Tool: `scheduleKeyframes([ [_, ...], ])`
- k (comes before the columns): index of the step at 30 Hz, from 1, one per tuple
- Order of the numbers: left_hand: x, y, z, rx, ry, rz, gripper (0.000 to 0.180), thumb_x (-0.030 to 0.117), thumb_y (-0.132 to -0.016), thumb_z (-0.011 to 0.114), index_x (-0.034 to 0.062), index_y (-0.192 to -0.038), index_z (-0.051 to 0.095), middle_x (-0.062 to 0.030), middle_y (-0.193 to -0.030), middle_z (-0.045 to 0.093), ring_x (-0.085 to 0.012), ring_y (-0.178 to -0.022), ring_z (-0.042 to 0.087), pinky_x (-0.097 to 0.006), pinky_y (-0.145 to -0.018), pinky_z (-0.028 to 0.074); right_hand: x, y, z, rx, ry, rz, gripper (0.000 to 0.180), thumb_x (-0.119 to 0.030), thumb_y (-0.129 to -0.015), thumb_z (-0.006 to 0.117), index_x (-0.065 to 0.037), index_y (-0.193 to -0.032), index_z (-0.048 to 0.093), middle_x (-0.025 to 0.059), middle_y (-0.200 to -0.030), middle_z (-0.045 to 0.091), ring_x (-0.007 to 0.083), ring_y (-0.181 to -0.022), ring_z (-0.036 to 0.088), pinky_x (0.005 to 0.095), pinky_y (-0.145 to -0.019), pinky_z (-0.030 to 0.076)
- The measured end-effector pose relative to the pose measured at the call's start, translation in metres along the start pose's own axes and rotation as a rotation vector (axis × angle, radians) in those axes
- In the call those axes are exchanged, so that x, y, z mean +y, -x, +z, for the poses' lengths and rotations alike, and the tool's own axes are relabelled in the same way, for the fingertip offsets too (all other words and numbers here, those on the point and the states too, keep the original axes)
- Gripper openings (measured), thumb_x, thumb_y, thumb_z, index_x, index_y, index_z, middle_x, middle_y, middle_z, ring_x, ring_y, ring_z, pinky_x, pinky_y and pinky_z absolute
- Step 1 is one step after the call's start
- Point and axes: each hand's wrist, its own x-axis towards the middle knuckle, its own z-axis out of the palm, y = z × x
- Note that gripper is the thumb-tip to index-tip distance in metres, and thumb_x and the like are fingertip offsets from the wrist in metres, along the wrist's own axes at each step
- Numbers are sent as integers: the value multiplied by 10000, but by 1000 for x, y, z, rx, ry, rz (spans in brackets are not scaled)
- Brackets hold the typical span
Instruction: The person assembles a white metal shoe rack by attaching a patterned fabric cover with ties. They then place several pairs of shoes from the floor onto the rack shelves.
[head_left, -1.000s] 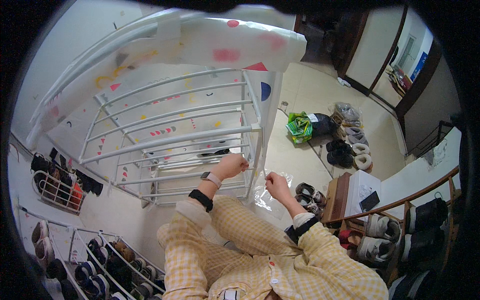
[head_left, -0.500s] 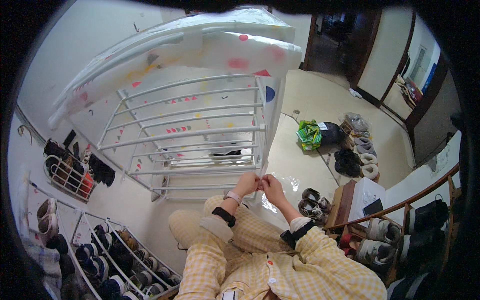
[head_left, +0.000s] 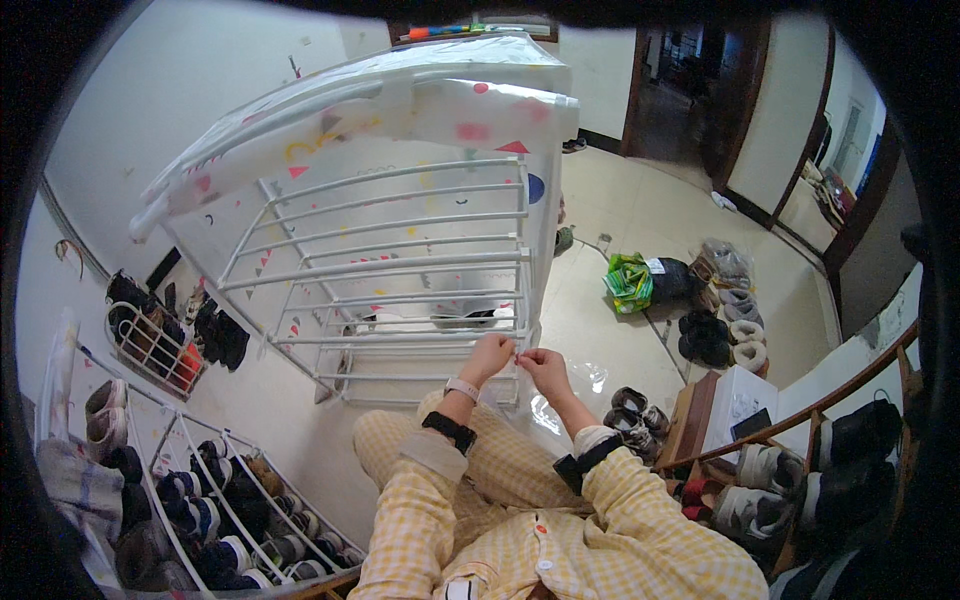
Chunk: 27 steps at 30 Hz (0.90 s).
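We are looking at a clear plastic cover (head_left: 545, 330) with coloured shapes printed on it, draped over the top of a white shoe rack (head_left: 400, 280) and hanging down along the rack's right front edge, near the middle of the view. Its loose lower edge is trailing onto the pale tiled floor (head_left: 640, 230) just below the hands. Our left hand (head_left: 487, 357) is reaching to that hanging edge, fingers pressed together in a pinch on the plastic at the lower right corner post of the rack. Our right hand (head_left: 545, 368) is sitting just beside it, almost touching, its fingertips likewise closing on the same strip of cover; the fine detail of the grip is too small for us to tell more. We are wearing a pale band on the left wrist and yellow checked sleeves (head_left: 420, 500) with dark cuffs.

The rack is standing upright against the white wall, its tiers of white bars mostly bare, with a dark pair of shoes (head_left: 470, 318) lying on a lower tier behind the hands. To the left, a wire basket (head_left: 150, 345) is holding dark footwear, and below it a long low rack (head_left: 220, 500) is carrying rows of shoes. To the right, a green bag (head_left: 630, 282) and several pairs of shoes (head_left: 715, 335) are lying on the floor, well apart from the hands, and a white box (head_left: 735, 400) is resting beside a wooden shelf of sneakers (head_left: 800, 480).
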Motion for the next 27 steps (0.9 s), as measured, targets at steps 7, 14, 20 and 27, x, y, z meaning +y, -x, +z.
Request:
scheduleKeyframes([
  [7,8,-9,26,69,301,-26,300,265,-760,719,-23,-819,657,-99,-669,645,-183,-560,599,-316,-546,478,-12,4,1,20,232,62,176,-85,-859,587,68,-923,647,84,-805,659,121,-637,616,237,-575,492],
  [14,13,2,15,36,539,-64,202,195,-831,671,-8,-836,669,-11,-651,596,-70,-542,511,-218,-484,405,-8,13,-1,101,-20,28,176,-53,-880,551,83,-975,610,118,-819,639,164,-615,633,258,-548,529],
  [20,22,14,8,-187,801,-203,217,214,-857,643,9,-927,648,14,-658,572,-64,-515,484,-197,-497,416,10,9,3,197,-145,-48,134,-28,-885,520,45,-945,615,133,-812,641,182,-653,643,265,-580,529],
  [27,27,9,5,-310,838,-249,140,183,-849,651,57,-903,621,29,-695,563,-40,-533,476,-173,-488,407,4,7,-10,24,537,-325,136,-54,-854,549,-7,-921,658,137,-796,636,226,-641,630,327,-602,499],
])
